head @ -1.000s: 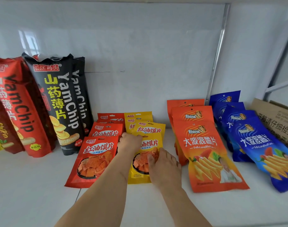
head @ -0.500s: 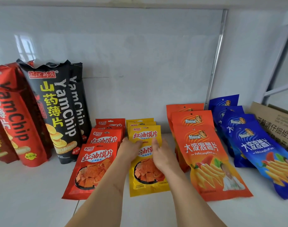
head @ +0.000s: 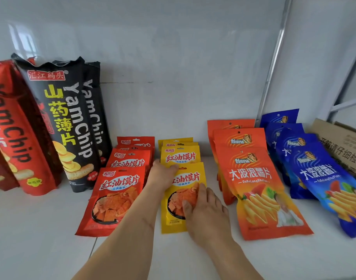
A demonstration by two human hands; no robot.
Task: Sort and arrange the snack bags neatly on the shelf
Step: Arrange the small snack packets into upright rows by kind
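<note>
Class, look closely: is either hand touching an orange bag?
No: both the left hand and right hand rest on the front yellow bag.

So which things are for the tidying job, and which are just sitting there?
For the job:
- front yellow bag, under both hands: left hand, right hand
- small red bags
- orange bags
- blue bags
- tall black bags and tall red bags
- shelf

Just sitting there:
- cardboard box at the far right

Snack bags (head: pixel 183 190) (colour-sorted) in rows
</note>
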